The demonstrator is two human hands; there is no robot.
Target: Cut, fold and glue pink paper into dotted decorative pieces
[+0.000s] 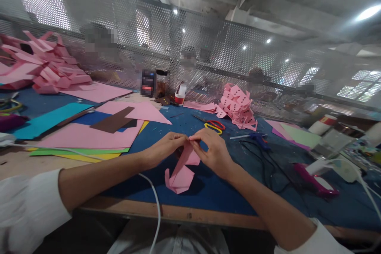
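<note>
Close to the table's front edge, a folded pink paper piece (180, 176) hangs or rests below my two hands, its lower part bent into angled flaps. My left hand (166, 147) pinches its top end from the left. From the right, my right hand (212, 151) pinches the same end, and the fingertips of both hands nearly meet there. Exactly what the fingertips press together is too small to make out. Just beyond my hands lie scissors (216, 126) with red and yellow handles.
A blue glue gun (259, 141) with a dark cable lies to the right, near a magenta tool (315, 182). Dotted pink pieces (236, 105) are heaped behind. Coloured sheets (89, 135) and a pink strip pile (50, 63) occupy the left. A white cable (156, 198) crosses the front edge.
</note>
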